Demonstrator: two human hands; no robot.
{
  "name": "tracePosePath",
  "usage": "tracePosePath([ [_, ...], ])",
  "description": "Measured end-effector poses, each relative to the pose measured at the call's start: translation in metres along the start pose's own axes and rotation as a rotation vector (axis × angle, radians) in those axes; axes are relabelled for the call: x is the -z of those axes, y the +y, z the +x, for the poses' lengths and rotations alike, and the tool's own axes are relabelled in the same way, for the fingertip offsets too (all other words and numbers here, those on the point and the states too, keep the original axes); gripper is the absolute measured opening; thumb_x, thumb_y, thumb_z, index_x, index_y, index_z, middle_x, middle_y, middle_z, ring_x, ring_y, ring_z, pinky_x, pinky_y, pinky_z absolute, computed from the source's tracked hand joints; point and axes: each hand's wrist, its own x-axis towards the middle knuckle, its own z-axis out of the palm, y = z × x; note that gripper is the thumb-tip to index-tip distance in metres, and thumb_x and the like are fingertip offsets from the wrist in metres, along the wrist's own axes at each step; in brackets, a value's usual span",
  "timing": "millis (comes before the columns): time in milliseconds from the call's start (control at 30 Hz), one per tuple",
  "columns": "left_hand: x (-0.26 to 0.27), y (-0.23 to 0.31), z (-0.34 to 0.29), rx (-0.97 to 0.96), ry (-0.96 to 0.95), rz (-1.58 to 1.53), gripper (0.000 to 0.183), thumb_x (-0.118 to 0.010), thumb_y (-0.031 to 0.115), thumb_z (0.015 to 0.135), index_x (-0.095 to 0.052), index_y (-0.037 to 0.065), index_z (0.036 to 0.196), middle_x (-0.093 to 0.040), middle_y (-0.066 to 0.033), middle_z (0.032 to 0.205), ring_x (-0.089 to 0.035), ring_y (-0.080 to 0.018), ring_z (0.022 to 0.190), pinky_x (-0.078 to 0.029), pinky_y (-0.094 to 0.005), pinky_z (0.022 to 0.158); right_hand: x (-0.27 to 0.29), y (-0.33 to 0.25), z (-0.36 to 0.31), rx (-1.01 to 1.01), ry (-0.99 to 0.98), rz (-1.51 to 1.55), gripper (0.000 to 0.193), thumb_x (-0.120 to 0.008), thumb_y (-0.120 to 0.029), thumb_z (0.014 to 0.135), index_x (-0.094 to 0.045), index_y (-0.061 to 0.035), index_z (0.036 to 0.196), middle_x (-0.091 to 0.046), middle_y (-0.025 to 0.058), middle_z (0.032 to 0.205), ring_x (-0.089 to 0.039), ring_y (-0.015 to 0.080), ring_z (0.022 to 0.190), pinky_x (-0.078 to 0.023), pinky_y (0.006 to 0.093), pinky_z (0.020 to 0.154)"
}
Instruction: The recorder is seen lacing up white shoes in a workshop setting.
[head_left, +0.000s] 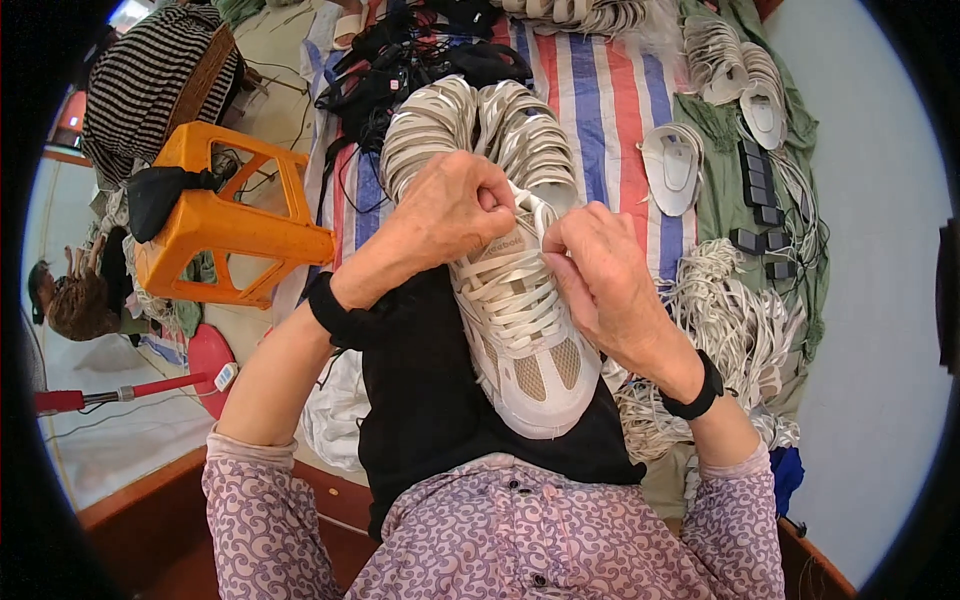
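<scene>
A white and beige sneaker (530, 370) rests over a black cloth on my lap, its toe toward me. Flat white shoelace (515, 305) crosses its tongue in several rows. My left hand (450, 210) is closed in a pinch at the upper left of the lacing, at a white strand of the lace. On the other side, my right hand (605, 275) is closed too, thumb and fingertips pressed at the lace by the upper eyelet edge. The fingers partly hide the shoe's opening.
Behind the sneaker lie two curved rows of nested pale shoe parts (430, 115) on a striped sheet (625, 90). An orange stool (230, 225) stands left. Bundles of white laces (725, 310), a shoe upper (672, 168) and black blocks (757, 175) lie right.
</scene>
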Motion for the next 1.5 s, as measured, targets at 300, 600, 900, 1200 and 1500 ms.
tracePosePath([
  [300,0.031,-0.019,-0.036,-0.025,0.319,0.119,0.008,-0.062,0.005,0.072,-0.067,-0.002,0.074,-0.06,-0.0111,0.067,-0.06,-0.0217,0.061,-0.046,-0.0333,0.057,0.007,0.028,0.03,-0.368,-0.187,0.524,0.004,-0.065,-0.002,0.09,-0.063,0.0002,0.093,-0.062,-0.0015,0.081,-0.055,0.0066,0.075,-0.047,0.0245,0.07],
  [600,0.084,-0.066,-0.174,0.315,0.607,0.171,0.003,-0.064,0.0,0.08,-0.061,-0.002,0.079,-0.047,-0.0017,0.067,-0.044,-0.009,0.061,-0.035,-0.0245,0.056,0.021,0.033,0.032,-0.529,-0.313,0.933,0.012,-0.067,-0.014,0.095,-0.066,-0.0022,0.097,-0.062,-0.0042,0.083,-0.056,0.003,0.075,-0.047,0.0195,0.065],
  [900,0.072,-0.076,-0.242,0.519,0.724,0.123,0.003,-0.065,0.001,0.083,-0.063,0.0,0.084,-0.052,0.0032,0.069,-0.045,-0.0042,0.062,-0.039,-0.0191,0.059,0.014,0.031,0.031,-0.539,-0.326,0.84,0.013,-0.066,-0.017,0.097,-0.066,-0.0034,0.099,-0.062,-0.0041,0.084,-0.057,0.0028,0.076,-0.048,0.0191,0.067],
  [1200,0.067,-0.081,-0.226,0.604,0.435,0.084,0.007,-0.063,0.0,0.086,-0.066,-0.002,0.092,-0.058,0.0003,0.072,-0.051,-0.0061,0.065,-0.041,-0.021,0.06,0.019,0.053,0.001,-0.549,-0.046,0.936,0.017,-0.064,-0.012,0.096,-0.066,-0.0005,0.108,-0.069,0.0009,0.095,-0.063,0.0073,0.088,-0.051,0.0233,0.081],
  [1500,0.013,-0.005,-0.082,0.187,0.225,-0.246,0.02,-0.058,0.015,0.098,-0.068,0.0,0.107,-0.063,-0.004,0.09,-0.056,-0.0084,0.063,-0.048,-0.0236,0.06,-0.004,0.038,-0.092,-0.973,-0.211,0.881,0.033,-0.063,-0.01,0.096,-0.057,-0.0061,0.128,-0.064,-0.0002,0.093,-0.058,0.0069,0.076,-0.051,0.0224,0.065],
])
